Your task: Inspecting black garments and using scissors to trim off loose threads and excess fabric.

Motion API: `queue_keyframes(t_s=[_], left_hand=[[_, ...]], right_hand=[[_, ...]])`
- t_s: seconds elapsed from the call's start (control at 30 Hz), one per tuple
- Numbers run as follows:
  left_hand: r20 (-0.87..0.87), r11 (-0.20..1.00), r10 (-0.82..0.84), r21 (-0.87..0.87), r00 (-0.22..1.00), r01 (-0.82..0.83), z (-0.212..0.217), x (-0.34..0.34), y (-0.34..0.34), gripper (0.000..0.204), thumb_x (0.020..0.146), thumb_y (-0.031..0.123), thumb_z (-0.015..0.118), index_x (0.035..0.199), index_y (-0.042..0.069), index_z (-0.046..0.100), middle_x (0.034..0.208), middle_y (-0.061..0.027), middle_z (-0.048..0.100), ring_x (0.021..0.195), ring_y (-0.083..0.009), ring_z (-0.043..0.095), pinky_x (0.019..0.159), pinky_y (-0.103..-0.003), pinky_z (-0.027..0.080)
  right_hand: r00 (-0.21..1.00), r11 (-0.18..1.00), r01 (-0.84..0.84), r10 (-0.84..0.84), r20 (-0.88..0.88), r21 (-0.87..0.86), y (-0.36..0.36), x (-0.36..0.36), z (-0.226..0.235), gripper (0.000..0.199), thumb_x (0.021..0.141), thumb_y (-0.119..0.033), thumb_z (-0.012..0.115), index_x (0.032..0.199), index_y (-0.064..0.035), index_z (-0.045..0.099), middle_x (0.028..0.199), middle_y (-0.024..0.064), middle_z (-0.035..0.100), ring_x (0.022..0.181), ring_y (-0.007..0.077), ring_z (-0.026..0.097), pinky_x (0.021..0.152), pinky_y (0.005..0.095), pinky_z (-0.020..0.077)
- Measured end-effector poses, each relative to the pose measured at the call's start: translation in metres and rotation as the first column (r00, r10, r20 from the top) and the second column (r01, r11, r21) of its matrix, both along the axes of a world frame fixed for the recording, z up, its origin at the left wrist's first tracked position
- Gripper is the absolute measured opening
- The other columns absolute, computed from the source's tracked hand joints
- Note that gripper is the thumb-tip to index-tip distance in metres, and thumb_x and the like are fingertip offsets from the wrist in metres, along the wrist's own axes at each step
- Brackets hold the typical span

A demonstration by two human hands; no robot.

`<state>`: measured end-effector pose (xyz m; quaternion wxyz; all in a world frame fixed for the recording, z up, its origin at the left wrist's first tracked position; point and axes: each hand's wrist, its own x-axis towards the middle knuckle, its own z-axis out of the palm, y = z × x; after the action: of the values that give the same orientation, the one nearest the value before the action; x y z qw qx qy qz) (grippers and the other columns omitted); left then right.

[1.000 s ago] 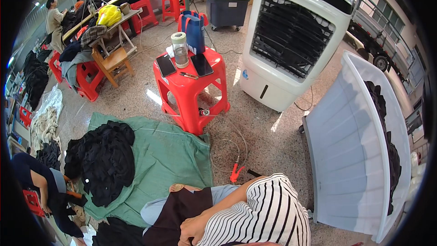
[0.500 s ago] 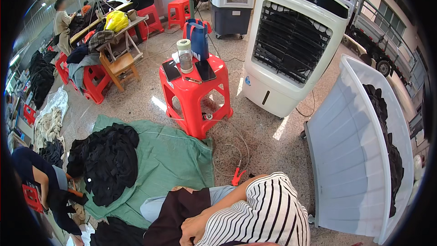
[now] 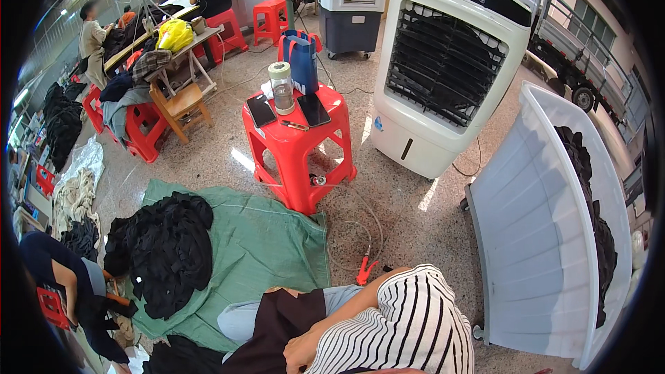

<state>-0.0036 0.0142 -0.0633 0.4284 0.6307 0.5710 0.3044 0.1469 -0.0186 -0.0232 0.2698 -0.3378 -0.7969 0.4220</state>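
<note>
My right forearm bends out of a black-and-white striped sleeve [image 3: 409, 312]. My right hand [image 3: 299, 352] sits low in the picture, its fingers curled closed at a dark brown cloth [image 3: 287, 320]; the fingertips are partly hidden. The cloth lies across my lap, over light blue trousers [image 3: 239, 320]. My left hand does not show clearly. A small skin-coloured patch beyond the cloth's far edge is too little to identify. A heap of black cloth pieces [image 3: 170, 253] rests on a green sheet [image 3: 267, 235] ahead to the left, and more black cloth [image 3: 183, 359] lies beside my legs.
Ahead, a red stool [image 3: 301, 166] carries two phones, a jar and a blue bag [image 3: 299, 62]. A red-handled air gun [image 3: 365, 270] with a hose lies on the floor. An air cooler [image 3: 443, 76] and a wheeled bin [image 3: 540, 235] stand right. A person [image 3: 62, 270] bends at left.
The whole view has shifted slightly. My right hand appears a little farther right and lower, still at the dark brown cloth. The person at the left has bent their head lower.
</note>
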Motion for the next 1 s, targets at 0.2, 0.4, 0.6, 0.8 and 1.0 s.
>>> queue_keyframes(t_s=[0.2, 0.4, 0.6, 0.8, 1.0], left_hand=[[-0.022, 0.998, -0.056, 0.033, 0.998, 0.056, 0.005, 0.0, 0.006, 0.031, 0.095, 0.026, 0.06, 0.101, -0.003, 0.067, 0.095, -0.0127, 0.07, 0.089, -0.0232, 0.062, 0.084, -0.035, 0.048], [-0.023, 0.996, -0.065, 0.057, 0.998, 0.066, 0.008, 0.0, -0.001, 0.031, 0.095, 0.026, 0.059, 0.101, -0.003, 0.067, 0.095, -0.0127, 0.07, 0.089, -0.0232, 0.062, 0.084, -0.035, 0.048], [-0.02, 0.996, -0.038, 0.076, 0.999, 0.04, 0.007, -0.002, -0.005, 0.031, 0.095, 0.027, 0.059, 0.101, -0.003, 0.067, 0.095, -0.0127, 0.07, 0.089, -0.0232, 0.062, 0.084, -0.035, 0.048], [-0.055, 0.999, -0.05, -0.022, 0.997, 0.049, 0.032, -0.004, 0.0, 0.042, 0.095, 0.039, 0.059, 0.103, -0.002, 0.065, 0.098, -0.0155, 0.07, 0.089, -0.0252, 0.063, 0.085, -0.036, 0.048], [-0.052, 0.996, -0.064, 0.052, 0.997, 0.067, 0.023, 0.001, 0.012, 0.034, 0.089, 0.033, 0.069, 0.1, 0.001, 0.066, 0.091, -0.0148, 0.068, 0.084, -0.0279, 0.061, 0.083, -0.036, 0.048]], right_hand=[[0.953, 0.958, 0.284, -0.287, -0.095, -0.043, -0.006, -0.002, 0.011, 0.028, 0.081, -0.033, 0.064, 0.087, -0.0059, 0.065, 0.076, 0.0183, 0.065, 0.07, 0.0364, 0.063, 0.058, 0.0462, 0.046], [0.665, 0.625, 0.712, -0.746, 0.024, -0.321, 0.004, 0.005, 0.0, 0.066, 0.085, -0.06, 0.059, 0.064, 0.0025, 0.061, 0.057, 0.0168, 0.06, 0.055, 0.0322, 0.061, 0.048, 0.0425, 0.0442], [0.566, 0.531, 0.644, -0.815, -0.122, -0.551, 0.013, 0.0, -0.031, 0.045, 0.082, -0.034, 0.07, 0.064, 0.0048, 0.056, 0.054, 0.0088, 0.053, 0.054, 0.0134, 0.051, 0.051, 0.0361, 0.0391], [0.332, 0.658, 0.397, -0.753, -0.568, -0.64, 0.024, -0.016, -0.01, 0.041, 0.096, -0.029, 0.061, 0.064, -0.0062, 0.049, 0.054, -0.0074, 0.043, 0.049, 0.0045, 0.041, 0.048, 0.0255, 0.0326], [0.476, 0.673, 0.358, -0.728, -0.493, -0.647, 0.035, 0.001, -0.009, 0.047, 0.099, -0.037, 0.056, 0.062, -0.0108, 0.042, 0.052, -0.008, 0.036, 0.044, 0.0017, 0.033, 0.041, 0.0221, 0.0263]])
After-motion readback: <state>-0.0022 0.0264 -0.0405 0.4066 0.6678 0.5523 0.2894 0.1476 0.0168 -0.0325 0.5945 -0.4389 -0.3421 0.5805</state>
